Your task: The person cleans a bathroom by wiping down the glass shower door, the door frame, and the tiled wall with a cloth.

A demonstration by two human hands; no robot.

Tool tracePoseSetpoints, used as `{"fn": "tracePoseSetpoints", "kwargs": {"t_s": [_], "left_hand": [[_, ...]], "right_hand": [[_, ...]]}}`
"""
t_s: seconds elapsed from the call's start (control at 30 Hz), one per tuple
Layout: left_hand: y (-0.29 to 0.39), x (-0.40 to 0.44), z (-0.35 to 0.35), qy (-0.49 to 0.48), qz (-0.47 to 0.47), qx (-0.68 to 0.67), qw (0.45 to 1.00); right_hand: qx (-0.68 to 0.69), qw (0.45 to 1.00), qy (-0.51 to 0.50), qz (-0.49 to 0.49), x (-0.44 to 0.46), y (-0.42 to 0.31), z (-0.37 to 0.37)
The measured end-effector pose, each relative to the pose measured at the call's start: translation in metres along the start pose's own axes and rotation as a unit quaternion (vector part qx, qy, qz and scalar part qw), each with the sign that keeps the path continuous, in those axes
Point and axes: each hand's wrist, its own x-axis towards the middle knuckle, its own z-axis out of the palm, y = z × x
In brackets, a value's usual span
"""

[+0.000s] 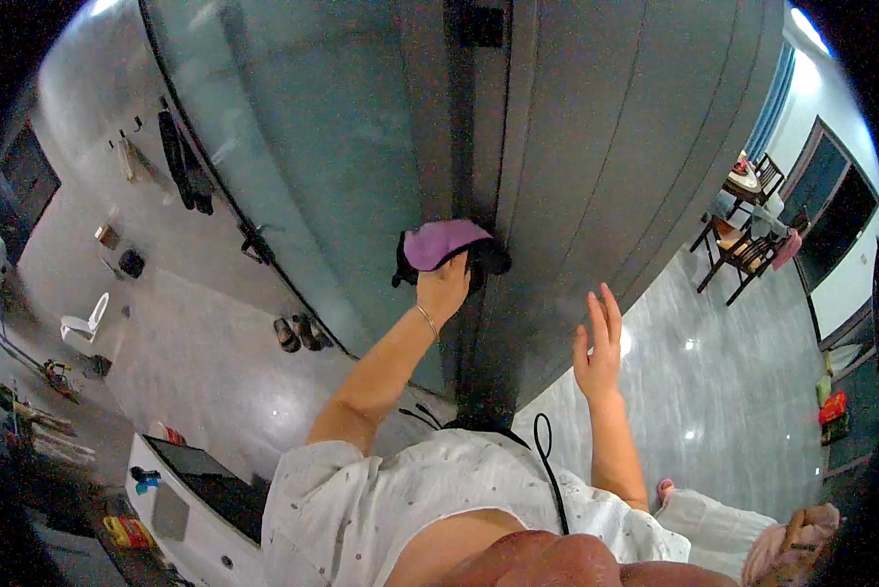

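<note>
A crumpled purple and black cloth (447,245) is bunched in my left hand (445,290), whose fingers are partly hidden by it. The cloth is up against the dark frame (476,342) between a frosted glass panel (341,166) and a grey panelled surface (596,147). A thin bracelet (427,321) circles my left wrist. Off to the right, my right hand (600,350) is raised with its fingers apart and nothing in it. It is nearest the lower part of the grey panelling; whether it touches is not clear.
Beyond the glass edge with its black handle (255,243) are a toilet (86,321), dark sandals (287,335) and a white cabinet (180,509). On the right, wooden chairs (738,256) stand by a table on the shiny floor (713,391). Another person's pale trousers (718,533) show at lower right.
</note>
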Motion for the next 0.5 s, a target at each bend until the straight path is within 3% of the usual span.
{"fn": "tracePoseSetpoints", "kwargs": {"t_s": [0.13, 0.2, 0.4, 0.5], "left_hand": [[0.018, 0.056, -0.057, 0.032, 0.003, 0.009, 0.999], [0.027, 0.088, -0.090, 0.126, 0.038, 0.089, 0.987], [0.035, 0.176, -0.162, 0.182, 0.052, 0.125, 0.974], [0.043, 0.207, -0.191, 0.254, 0.069, 0.120, 0.957]], "right_hand": [[0.009, 1.000, -0.006, 0.007, 0.002, 0.003, 0.003], [0.022, 0.999, -0.019, 0.021, 0.004, 0.001, 0.005], [0.003, 1.000, -0.013, 0.015, 0.005, 0.000, 0.009], [-0.009, 1.000, -0.008, 0.012, 0.003, 0.004, 0.009]]}}
